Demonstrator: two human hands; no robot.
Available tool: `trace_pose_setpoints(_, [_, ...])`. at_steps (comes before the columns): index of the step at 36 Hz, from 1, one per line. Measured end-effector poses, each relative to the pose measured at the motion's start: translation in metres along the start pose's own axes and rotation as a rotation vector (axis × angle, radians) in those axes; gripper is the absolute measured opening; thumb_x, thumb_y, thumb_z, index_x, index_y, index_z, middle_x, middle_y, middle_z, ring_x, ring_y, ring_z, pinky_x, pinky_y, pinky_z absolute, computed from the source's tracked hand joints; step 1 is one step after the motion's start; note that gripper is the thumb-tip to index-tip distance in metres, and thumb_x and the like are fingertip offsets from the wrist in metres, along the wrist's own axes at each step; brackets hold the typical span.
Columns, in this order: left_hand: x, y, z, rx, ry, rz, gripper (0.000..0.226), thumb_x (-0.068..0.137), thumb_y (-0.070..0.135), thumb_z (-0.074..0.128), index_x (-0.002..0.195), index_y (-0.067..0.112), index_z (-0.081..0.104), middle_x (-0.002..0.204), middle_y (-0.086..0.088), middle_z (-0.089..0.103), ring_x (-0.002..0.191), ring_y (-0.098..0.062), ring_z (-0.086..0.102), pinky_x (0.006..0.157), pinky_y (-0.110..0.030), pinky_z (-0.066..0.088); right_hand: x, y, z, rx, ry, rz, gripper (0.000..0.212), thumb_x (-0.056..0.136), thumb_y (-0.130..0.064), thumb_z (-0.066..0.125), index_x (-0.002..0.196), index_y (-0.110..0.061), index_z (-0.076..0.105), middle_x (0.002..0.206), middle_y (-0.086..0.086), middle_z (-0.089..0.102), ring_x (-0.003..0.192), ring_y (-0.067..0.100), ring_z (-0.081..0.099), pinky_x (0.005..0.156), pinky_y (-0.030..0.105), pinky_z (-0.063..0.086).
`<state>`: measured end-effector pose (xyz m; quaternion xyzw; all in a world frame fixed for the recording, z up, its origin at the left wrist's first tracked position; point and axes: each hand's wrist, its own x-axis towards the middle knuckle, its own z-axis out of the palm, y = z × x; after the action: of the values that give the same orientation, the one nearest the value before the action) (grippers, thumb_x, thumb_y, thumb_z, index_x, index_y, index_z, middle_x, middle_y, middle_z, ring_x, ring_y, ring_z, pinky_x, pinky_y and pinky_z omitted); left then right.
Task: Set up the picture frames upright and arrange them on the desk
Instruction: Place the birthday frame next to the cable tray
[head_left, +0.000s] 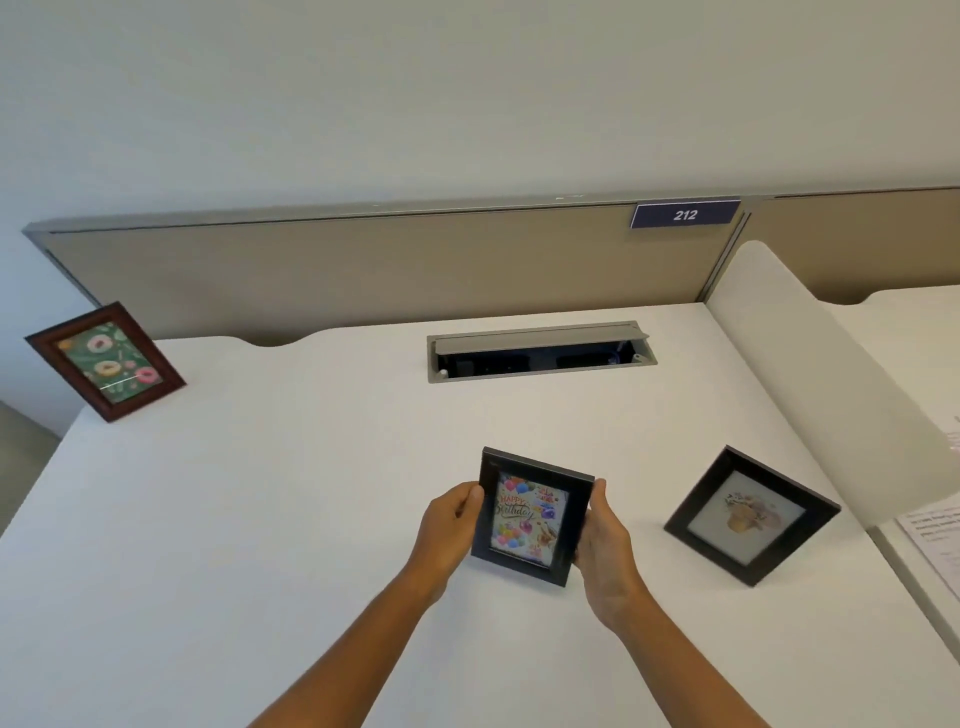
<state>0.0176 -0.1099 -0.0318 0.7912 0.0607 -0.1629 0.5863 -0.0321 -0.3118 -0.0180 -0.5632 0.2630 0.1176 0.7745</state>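
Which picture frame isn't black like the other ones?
The brown wooden frame with donuts, standing at the desk's far left corner. The birthday frame held by both hands and the cupcake frame on the right are black.

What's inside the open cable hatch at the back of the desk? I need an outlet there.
The cable hatch stands open, lid raised. Inside looks dark, with a bluish bit at the right end; sockets cannot be made out.

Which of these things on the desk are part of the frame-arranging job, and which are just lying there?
Part of the job:
birthday frame, gripped by left hand and right hand
doughnut frame, standing
cupcake frame, standing
desk

Just there:
cable hatch, lid open
212 sign
printed papers
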Motion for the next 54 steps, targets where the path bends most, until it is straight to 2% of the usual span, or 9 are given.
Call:
trace_pose_setpoints(10, [0.003, -0.001, -0.071, -0.050, 0.160, -0.032, 0.029, 0.111, 0.040, 0.043, 0.118, 0.024, 0.067, 0.113, 0.008, 0.073, 0.108, -0.013, 0.068, 0.082, -0.022, 0.056, 0.024, -0.015, 0.080, -0.097, -0.093, 0.011, 0.074, 0.103, -0.080, 0.026, 0.134, -0.035, 0.076, 0.130, -0.003, 0.081, 0.127, 0.023, 0.073, 0.113, 0.050, 0.052])
trace_pose_setpoints(17, [0.020, -0.004, -0.122, -0.081, 0.246, -0.046, 0.023, 0.111, 0.041, 0.044, 0.098, 0.037, 0.063, 0.103, 0.015, 0.072, 0.101, -0.010, 0.069, 0.076, -0.020, 0.054, 0.054, -0.018, 0.139, -0.117, -0.159, 0.018, 0.072, 0.106, -0.076, 0.026, 0.136, -0.034, 0.075, 0.131, -0.002, 0.080, 0.127, 0.024, 0.072, 0.113, 0.050, 0.052])
trace_pose_setpoints(24, [0.061, -0.005, -0.165, -0.094, 0.290, -0.076, 0.032, 0.110, 0.042, 0.045, 0.116, 0.019, 0.066, 0.112, 0.004, 0.073, 0.107, -0.017, 0.069, 0.087, -0.030, 0.058, 0.100, -0.030, 0.190, -0.156, -0.200, 0.049, 0.070, 0.103, -0.080, 0.026, 0.131, -0.039, 0.076, 0.126, -0.006, 0.082, 0.123, 0.023, 0.074, 0.095, 0.040, 0.057])
trace_pose_setpoints(33, [0.142, 0.009, -0.197, -0.107, 0.343, -0.103, 0.022, 0.109, 0.043, 0.046, 0.110, 0.026, 0.060, 0.106, 0.006, 0.067, 0.106, -0.018, 0.065, 0.088, -0.035, 0.056, 0.180, -0.070, 0.237, -0.207, -0.192, 0.074, 0.074, 0.103, -0.082, 0.025, 0.135, -0.036, 0.073, 0.132, -0.002, 0.080, 0.128, 0.025, 0.070, 0.119, 0.057, 0.044])
trace_pose_setpoints(38, [0.197, 0.019, -0.207, -0.107, 0.366, -0.098, 0.018, 0.110, 0.042, 0.047, 0.112, 0.027, 0.056, 0.111, 0.008, 0.061, 0.108, -0.017, 0.061, 0.086, -0.032, 0.051, 0.226, -0.095, 0.257, -0.235, -0.191, 0.065, 0.067, 0.105, -0.079, 0.026, 0.125, -0.039, 0.076, 0.130, 0.000, 0.079, 0.128, 0.024, 0.069, 0.121, 0.059, 0.042])
trace_pose_setpoints(42, [0.237, 0.025, -0.211, -0.106, 0.383, -0.095, 0.017, 0.110, 0.040, 0.047, 0.111, 0.025, 0.056, 0.112, 0.005, 0.060, 0.108, -0.017, 0.059, 0.085, -0.033, 0.049, 0.263, -0.110, 0.270, -0.253, -0.165, 0.073, 0.072, 0.106, -0.077, 0.024, 0.138, -0.032, 0.069, 0.140, 0.005, 0.074, 0.134, 0.028, 0.065, 0.124, 0.058, 0.041])
trace_pose_setpoints(44, [0.256, 0.026, -0.212, -0.107, 0.397, -0.100, 0.017, 0.110, 0.039, 0.047, 0.109, 0.024, 0.056, 0.111, 0.003, 0.060, 0.107, -0.017, 0.058, 0.086, -0.033, 0.049, 0.282, -0.115, 0.273, -0.248, -0.164, 0.076, 0.074, 0.107, -0.077, 0.025, 0.143, -0.029, 0.068, 0.139, 0.006, 0.075, 0.133, 0.029, 0.067, 0.116, 0.055, 0.048])
trace_pose_setpoints(48, [0.287, 0.030, -0.213, -0.108, 0.401, -0.119, 0.018, 0.111, 0.039, 0.047, 0.113, 0.025, 0.056, 0.118, 0.002, 0.061, 0.111, -0.017, 0.058, 0.091, -0.035, 0.053, 0.316, -0.124, 0.276, -0.218, -0.217, 0.131, 0.080, 0.102, -0.083, 0.028, 0.135, -0.028, 0.075, 0.121, 0.001, 0.084, 0.105, 0.022, 0.082, 0.074, 0.036, 0.062])
trace_pose_setpoints(54, [0.320, 0.031, -0.220, -0.106, 0.418, -0.131, 0.019, 0.112, 0.039, 0.044, 0.112, 0.024, 0.056, 0.115, 0.001, 0.062, 0.111, -0.020, 0.060, 0.088, -0.034, 0.052, 0.352, -0.129, 0.285, -0.195, -0.264, 0.163, 0.084, 0.098, -0.087, 0.032, 0.130, -0.025, 0.078, 0.120, 0.005, 0.084, 0.103, 0.025, 0.084, 0.075, 0.039, 0.066])
